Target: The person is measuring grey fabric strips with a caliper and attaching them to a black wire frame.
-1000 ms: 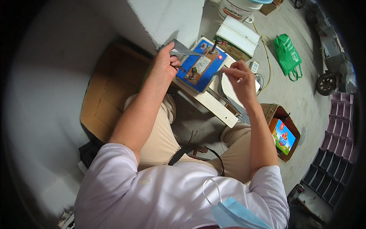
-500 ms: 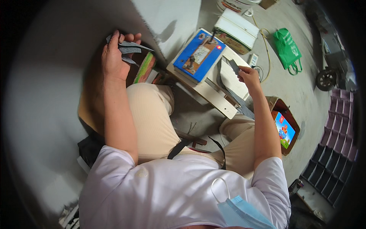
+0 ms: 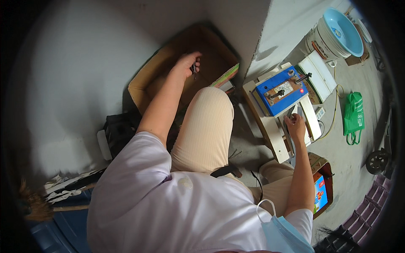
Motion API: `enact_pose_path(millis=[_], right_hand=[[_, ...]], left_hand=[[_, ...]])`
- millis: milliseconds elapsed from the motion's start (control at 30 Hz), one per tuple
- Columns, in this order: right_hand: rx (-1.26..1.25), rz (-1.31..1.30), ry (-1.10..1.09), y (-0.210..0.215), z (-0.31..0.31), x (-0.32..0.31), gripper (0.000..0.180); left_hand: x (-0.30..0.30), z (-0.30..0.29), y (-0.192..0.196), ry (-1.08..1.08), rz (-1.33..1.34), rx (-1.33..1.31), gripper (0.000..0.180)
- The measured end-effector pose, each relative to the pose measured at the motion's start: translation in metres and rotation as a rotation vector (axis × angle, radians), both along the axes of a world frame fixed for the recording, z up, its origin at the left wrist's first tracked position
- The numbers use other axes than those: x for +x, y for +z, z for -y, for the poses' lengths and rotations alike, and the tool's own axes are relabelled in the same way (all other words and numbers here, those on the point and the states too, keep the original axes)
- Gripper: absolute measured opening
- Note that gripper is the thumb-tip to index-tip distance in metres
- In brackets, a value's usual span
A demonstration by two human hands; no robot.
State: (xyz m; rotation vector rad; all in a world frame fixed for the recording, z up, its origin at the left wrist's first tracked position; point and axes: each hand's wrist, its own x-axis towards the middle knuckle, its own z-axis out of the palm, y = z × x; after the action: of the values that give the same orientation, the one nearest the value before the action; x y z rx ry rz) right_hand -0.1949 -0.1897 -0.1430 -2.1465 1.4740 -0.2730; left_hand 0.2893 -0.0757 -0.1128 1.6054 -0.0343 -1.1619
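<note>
My left hand (image 3: 188, 64) reaches over the open cardboard box (image 3: 152, 63) beside my left knee, its fingers curled. A bit of the dark grey fabric strips (image 3: 193, 70) shows below the fingers; the rest is hidden in the hand. My right hand (image 3: 296, 123) is at the near side of the blue box-shaped device (image 3: 275, 109), with thumb and fingers closed on a grey fabric strip (image 3: 290, 111). That device carries two dark upright fittings and sits on a small pale wooden bench (image 3: 276, 145) in front of my knees.
Behind the device are a white-topped carton (image 3: 316, 74) and a bucket with a light blue basin (image 3: 344, 31). Farther right lie a green bag (image 3: 353, 113) and a yellow cable (image 3: 335, 114). A small box (image 3: 322, 189) stands by my right leg. The wall corner (image 3: 257, 46) rises between box and bench.
The view has swung left. My left hand has moved out over the cardboard box, with less of the strips showing. My right hand has come closer to the blue device with its strip.
</note>
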Motion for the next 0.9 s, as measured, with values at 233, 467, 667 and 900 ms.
enact_pose_path(millis=[233,467,667,900], right_hand=[[-0.033,-0.041,-0.053,0.004,-0.003,0.014,0.036],[-0.018,0.111,-0.094,-0.018,0.011,0.013,0.026],[0.438,0.573,-0.345,-0.013,0.021,-0.015,0.015],[0.598,0.959,-0.231,0.070,-0.001,-0.018,0.018]], left_hand=[[-0.002,0.015,-0.014,-0.394,0.850,0.153,0.007],[0.052,0.015,-0.031,-0.113,-0.022,-0.156,0.014],[-0.032,0.020,0.041,-0.016,1.027,-0.060,0.024],[-0.226,-0.036,0.163,-0.688,0.235,-0.610,0.025]])
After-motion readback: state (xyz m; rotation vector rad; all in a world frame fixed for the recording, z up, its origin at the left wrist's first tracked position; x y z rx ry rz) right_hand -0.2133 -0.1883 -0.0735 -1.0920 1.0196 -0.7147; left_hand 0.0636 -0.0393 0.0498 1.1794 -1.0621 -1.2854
